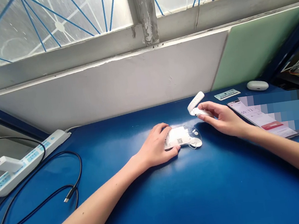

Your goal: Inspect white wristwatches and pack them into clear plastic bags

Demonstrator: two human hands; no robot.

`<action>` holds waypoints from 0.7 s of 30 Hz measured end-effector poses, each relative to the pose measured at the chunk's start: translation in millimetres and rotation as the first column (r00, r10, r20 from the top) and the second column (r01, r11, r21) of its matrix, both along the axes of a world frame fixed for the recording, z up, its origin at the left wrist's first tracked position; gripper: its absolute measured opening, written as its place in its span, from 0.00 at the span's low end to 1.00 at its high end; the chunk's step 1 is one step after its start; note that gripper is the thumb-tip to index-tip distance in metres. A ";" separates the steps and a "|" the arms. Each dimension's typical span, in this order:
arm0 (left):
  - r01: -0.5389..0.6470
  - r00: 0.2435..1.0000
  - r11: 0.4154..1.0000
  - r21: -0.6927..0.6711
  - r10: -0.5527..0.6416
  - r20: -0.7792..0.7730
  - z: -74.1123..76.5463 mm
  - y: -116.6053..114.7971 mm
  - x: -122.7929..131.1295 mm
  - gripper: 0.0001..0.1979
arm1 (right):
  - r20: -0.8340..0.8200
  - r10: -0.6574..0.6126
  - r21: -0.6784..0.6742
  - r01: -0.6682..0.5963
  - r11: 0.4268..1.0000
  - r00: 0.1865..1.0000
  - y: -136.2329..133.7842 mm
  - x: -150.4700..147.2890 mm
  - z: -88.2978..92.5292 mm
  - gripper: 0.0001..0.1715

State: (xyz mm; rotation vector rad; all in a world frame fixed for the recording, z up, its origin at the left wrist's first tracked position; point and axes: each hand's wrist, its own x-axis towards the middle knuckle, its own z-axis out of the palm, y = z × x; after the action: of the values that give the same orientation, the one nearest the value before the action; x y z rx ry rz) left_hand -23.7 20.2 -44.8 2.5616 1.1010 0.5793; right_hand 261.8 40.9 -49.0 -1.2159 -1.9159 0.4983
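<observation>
My left hand lies on the blue tabletop, its thumb and fingers around the left end of a flat, clear plastic item with a white label. The label bears a small square code, and the item's rounded right end has white round parts and what looks like a beaded edge. To the right and slightly farther back, my right hand pinches a white, bent, strap-like piece just above the table. One arm of that piece points up; my fingers partly cover the other.
A phone with a timer lies beside my right forearm. Behind it are a printed card and a white earbud case. At left sit a power strip with a charger and a coiled black cable. A wall panel borders the back.
</observation>
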 end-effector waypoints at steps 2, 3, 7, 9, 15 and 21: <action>-0.002 1.000 1.000 0.007 0.002 -0.021 -0.1 0.2 -0.2 0.27 | 0.032 0.043 -0.005 -0.043 0.999 0.999 -2.9 -4.2 -2.2 0.15; -0.003 1.000 1.000 0.008 0.003 -0.029 0.0 0.0 -0.2 0.27 | 0.048 0.070 -0.008 -0.070 0.998 0.996 -4.4 -5.9 -3.0 0.14; -0.017 0.998 0.999 -0.038 0.015 -0.057 -0.1 -1.3 -0.3 0.32 | 0.059 0.133 -0.008 -0.132 0.991 0.989 -8.5 -9.3 -4.5 0.13; -0.026 0.999 0.998 -0.060 0.024 -0.026 -0.9 -1.2 -0.9 0.37 | 0.053 0.136 -0.001 -0.136 0.991 0.989 -8.7 -9.0 -4.5 0.13; -0.113 0.933 0.961 0.253 0.015 0.359 2.9 1.1 -0.9 0.27 | 0.058 0.141 -0.013 -0.140 0.990 0.988 -9.1 -9.4 -2.1 0.11; -0.107 0.931 0.749 0.653 -0.155 0.330 5.5 -10.1 9.8 0.24 | 0.137 0.136 0.092 -0.150 0.984 0.981 -15.2 -14.3 -3.2 0.11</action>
State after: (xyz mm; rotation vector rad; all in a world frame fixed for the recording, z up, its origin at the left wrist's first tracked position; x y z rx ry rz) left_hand -13.9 10.1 -39.3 2.8200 0.8127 1.6285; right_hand 247.5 25.7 -52.2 -1.0727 -2.1246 0.3984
